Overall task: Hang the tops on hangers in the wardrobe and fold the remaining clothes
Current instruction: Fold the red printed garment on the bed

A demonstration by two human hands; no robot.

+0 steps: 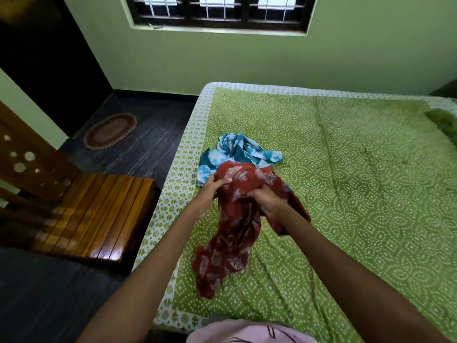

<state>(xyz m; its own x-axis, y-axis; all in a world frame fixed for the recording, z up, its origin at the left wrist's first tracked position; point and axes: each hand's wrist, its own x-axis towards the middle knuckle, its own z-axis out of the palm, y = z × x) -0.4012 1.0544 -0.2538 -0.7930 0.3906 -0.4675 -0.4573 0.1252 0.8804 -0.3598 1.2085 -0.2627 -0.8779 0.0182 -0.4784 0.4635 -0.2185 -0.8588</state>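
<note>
Head view: a green printed bed (346, 169) fills the frame, a wooden chair (99, 214) beside it on the dark floor. At the bed's near-left edge, a blue-and-white garment (237, 152) lies crumpled, touching the lifted top of a red printed garment (235, 231). Both hands clutch that bunched top: the left hand (214, 188) at its left side, the right hand (268, 203) just beside it. The red cloth's long axis trails from the grip toward the person, its lower end resting on the bed. Spreading it likely means drawing the hands apart.
</note>
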